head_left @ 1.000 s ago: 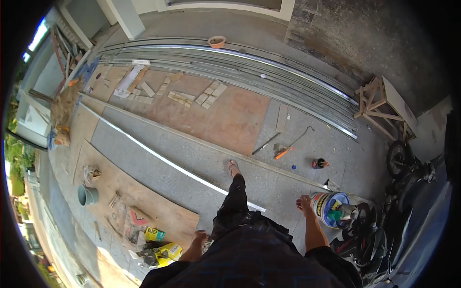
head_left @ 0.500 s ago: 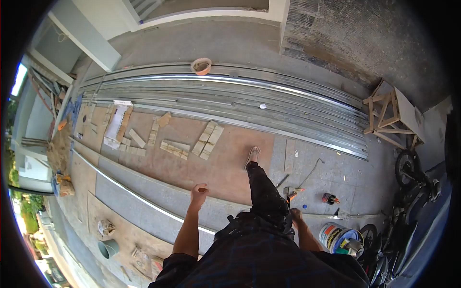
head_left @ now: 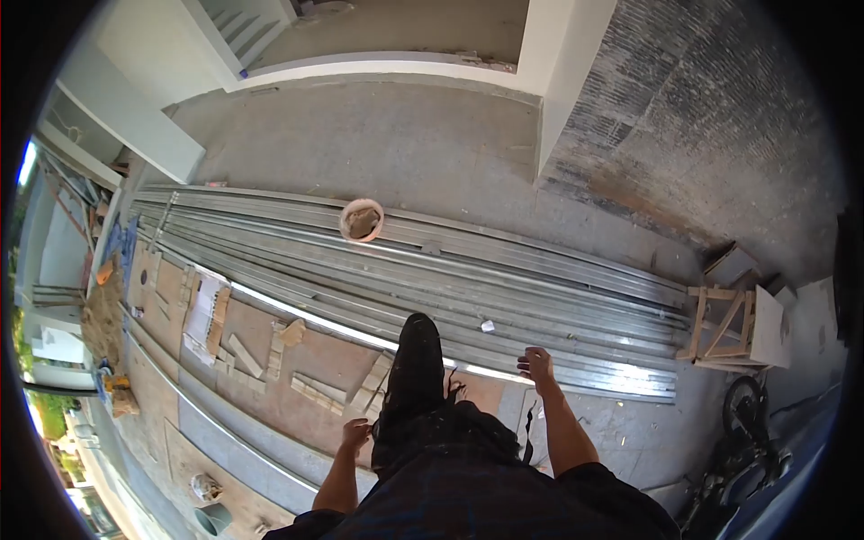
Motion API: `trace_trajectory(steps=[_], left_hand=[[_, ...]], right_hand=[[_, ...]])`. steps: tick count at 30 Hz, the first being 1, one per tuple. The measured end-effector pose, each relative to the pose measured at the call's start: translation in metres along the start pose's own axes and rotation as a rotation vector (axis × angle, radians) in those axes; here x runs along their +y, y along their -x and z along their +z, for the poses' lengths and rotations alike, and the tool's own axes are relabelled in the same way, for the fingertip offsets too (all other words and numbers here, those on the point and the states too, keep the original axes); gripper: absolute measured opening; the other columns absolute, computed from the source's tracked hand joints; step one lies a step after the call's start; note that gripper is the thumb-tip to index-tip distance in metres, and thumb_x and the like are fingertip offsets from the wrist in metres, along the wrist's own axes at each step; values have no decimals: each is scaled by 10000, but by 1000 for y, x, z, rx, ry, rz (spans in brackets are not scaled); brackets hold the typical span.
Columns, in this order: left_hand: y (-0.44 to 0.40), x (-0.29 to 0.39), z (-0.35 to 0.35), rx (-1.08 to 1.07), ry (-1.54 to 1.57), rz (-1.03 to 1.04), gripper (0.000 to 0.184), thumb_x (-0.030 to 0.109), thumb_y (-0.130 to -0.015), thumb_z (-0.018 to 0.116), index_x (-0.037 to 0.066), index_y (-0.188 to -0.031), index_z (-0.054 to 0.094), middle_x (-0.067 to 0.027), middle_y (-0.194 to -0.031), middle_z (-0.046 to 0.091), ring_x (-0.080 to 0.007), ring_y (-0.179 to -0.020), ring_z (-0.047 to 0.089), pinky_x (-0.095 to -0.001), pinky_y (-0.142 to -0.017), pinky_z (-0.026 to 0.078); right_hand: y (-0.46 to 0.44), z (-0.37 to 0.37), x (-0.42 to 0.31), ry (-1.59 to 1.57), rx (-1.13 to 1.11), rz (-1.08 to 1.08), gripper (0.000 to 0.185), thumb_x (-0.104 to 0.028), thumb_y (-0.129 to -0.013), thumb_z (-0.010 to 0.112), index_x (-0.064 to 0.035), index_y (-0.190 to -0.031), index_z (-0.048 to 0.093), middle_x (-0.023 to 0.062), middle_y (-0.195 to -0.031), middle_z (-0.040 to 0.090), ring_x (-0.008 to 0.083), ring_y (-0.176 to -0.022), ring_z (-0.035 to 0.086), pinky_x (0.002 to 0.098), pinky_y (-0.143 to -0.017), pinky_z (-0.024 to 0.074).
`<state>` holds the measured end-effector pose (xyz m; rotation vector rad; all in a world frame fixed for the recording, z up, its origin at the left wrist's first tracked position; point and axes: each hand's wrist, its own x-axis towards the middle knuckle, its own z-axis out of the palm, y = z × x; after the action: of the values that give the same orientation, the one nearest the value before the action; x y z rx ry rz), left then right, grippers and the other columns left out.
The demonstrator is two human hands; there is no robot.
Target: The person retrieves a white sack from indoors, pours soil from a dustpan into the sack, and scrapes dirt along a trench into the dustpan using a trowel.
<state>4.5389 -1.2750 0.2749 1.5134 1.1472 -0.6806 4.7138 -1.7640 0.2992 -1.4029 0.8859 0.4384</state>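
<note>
My right hand (head_left: 536,364) hangs over the near edge of the long metal profiles (head_left: 576,324), its fingers loosely bent and apart, holding nothing. Lower and to the left, my left hand (head_left: 357,435) is beside my dark trouser leg (head_left: 409,387). Its fingers are loosely bent with nothing visible in them. My raised knee hides part of the profiles and of the blocks (head_left: 318,394) lying on the brown board. A round tub (head_left: 362,220) with brownish contents rests on the far profiles.
An opened white box (head_left: 207,315) lies left among small blocks. A wooden stand (head_left: 720,324) is at the right end of the profiles, with a motorcycle (head_left: 742,432) nearer me. A green bucket (head_left: 214,519) lies lower left. A low sill (head_left: 387,67) crosses the back.
I have stepped forward, nearer the profiles, with one knee now raised. My right hand has swung forward from my hip; my left hand has dropped back beside my leg.
</note>
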Motion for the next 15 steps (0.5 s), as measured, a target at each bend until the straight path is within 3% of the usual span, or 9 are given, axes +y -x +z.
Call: trace_trajectory(steps=[2, 4, 5, 7, 9, 10, 12, 14, 15], left_hand=[[-26, 62, 31, -5, -135, 15, 378, 103, -820, 630, 34, -1190, 598, -120, -954, 677, -214, -824, 654, -364, -733, 517], [-69, 108, 46, -147, -461, 349, 396, 193, -825, 644, 21, -1179, 600, -147, -982, 681, -277, -854, 664, -391, -769, 515], [-85, 134, 53, -239, -538, 560, 400, 297, -837, 628, 20, -1125, 609, -191, -1026, 671, -352, -933, 650, -426, -800, 504], [-94, 218, 65, -345, -781, 577, 413, 380, -840, 594, 31, -1060, 623, -231, -1066, 645, -401, -1003, 610, -461, -816, 493], [-99, 320, 88, -264, -900, 384, 424, 402, -833, 576, 46, -1056, 632, -236, -1100, 632, -398, -1034, 599, -455, -846, 498], [-221, 253, 107, -316, -1079, 408, 401, 386, -832, 574, 61, -1052, 652, -246, -1104, 628, -389, -1044, 601, -450, -844, 501], [-308, 407, 133, -313, -844, 313, 407, 374, -839, 581, 73, -1107, 635, -233, -1074, 641, -370, -1025, 611, -428, -852, 500], [-377, 534, 144, -252, -831, 213, 421, 362, -847, 587, 86, -1163, 618, -221, -1044, 653, -352, -1006, 622, -407, -861, 500], [-423, 579, 144, -288, -1020, 200, 431, 356, -851, 590, 92, -1190, 610, -214, -1029, 659, -343, -996, 627, -396, -865, 500]], right_hand=[[-57, 37, -103, 107, -80, -146, 231, -191, -931, 532, -92, -1137, 563, 105, -892, 669, 181, -739, 652, 326, -602, 523], [-105, 70, -202, 180, -132, -475, 240, -152, -935, 523, -58, -1154, 553, 85, -867, 664, 167, -740, 640, 305, -613, 512], [-111, 88, -264, 239, -172, -585, 242, -156, -942, 504, -45, -1154, 543, 92, -860, 667, 177, -729, 641, 314, -633, 516], [-138, 120, -379, 308, -217, -725, 246, -160, -950, 485, -31, -1154, 532, 99, -852, 669, 186, -719, 641, 322, -652, 520], [-188, 150, -495, 595, -203, -906, 257, -163, -940, 497, -16, -1148, 525, 130, -849, 670, 215, -756, 658, 361, -692, 535], [-227, 164, -537, 614, -196, -916, 250, -161, -931, 509, -12, -1131, 528, 154, -824, 667, 239, -776, 672, 375, -725, 540], [-331, 185, -601, 686, -151, -890, 228, -127, -920, 504, -14, -1115, 541, 146, -776, 667, 212, -758, 681, 337, -706, 543], [-453, 216, -653, 320, -81, -736, 220, -128, -907, 512, -4, -1086, 546, 102, -720, 640, 172, -672, 644, 303, -615, 524], [-480, 218, -635, 142, 9, -584, 203, -130, -902, 515, -5, -1058, 549, 88, -701, 626, 164, -627, 625, 297, -572, 514]])
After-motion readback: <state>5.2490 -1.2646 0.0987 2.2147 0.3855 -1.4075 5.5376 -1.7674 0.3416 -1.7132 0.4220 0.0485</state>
